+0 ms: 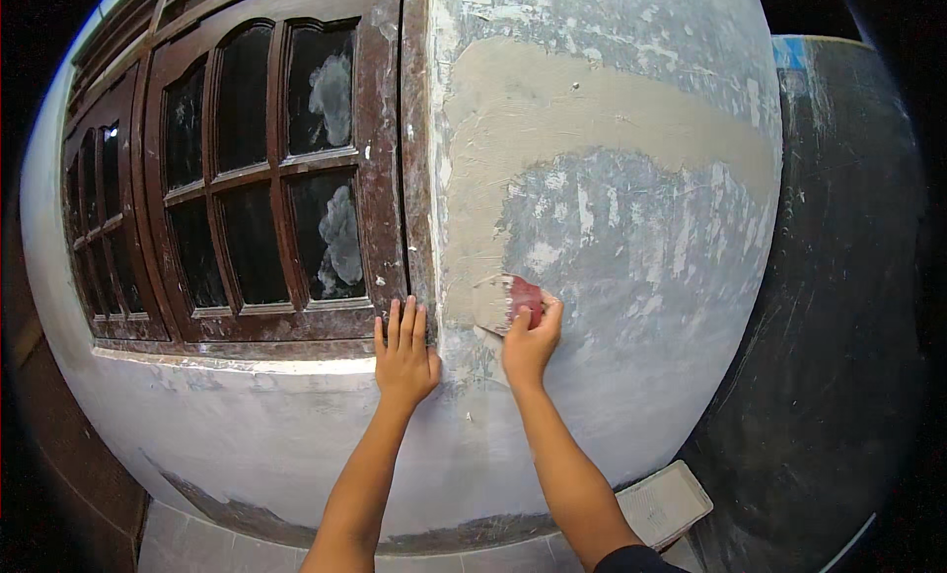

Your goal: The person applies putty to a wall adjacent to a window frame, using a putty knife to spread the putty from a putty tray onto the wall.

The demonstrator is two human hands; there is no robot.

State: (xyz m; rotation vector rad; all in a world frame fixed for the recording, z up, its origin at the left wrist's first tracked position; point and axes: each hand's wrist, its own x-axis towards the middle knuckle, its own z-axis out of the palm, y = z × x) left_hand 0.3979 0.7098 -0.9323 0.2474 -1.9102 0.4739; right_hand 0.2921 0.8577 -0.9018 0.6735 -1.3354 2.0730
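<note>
My right hand (533,348) grips a putty knife (524,301) with a red handle. Its wide blade, smeared with beige filler, lies against the wall just right of the window's lower corner. Fingers stretched upward and lying flat, my left hand (406,364) rests at the lower right corner of the brown wooden window frame (390,228). A band of smooth beige filler (592,95) runs down beside the frame and arches off to the right. Around it, the grey wall (621,238) shows patchy white streaks.
On the floor at the lower right stands a pale rectangular tray (691,523) with beige filler in it. A white sill (247,364) juts out under the window. To the right is a dark wall (838,277); grey floor tiles (197,548) run along the bottom.
</note>
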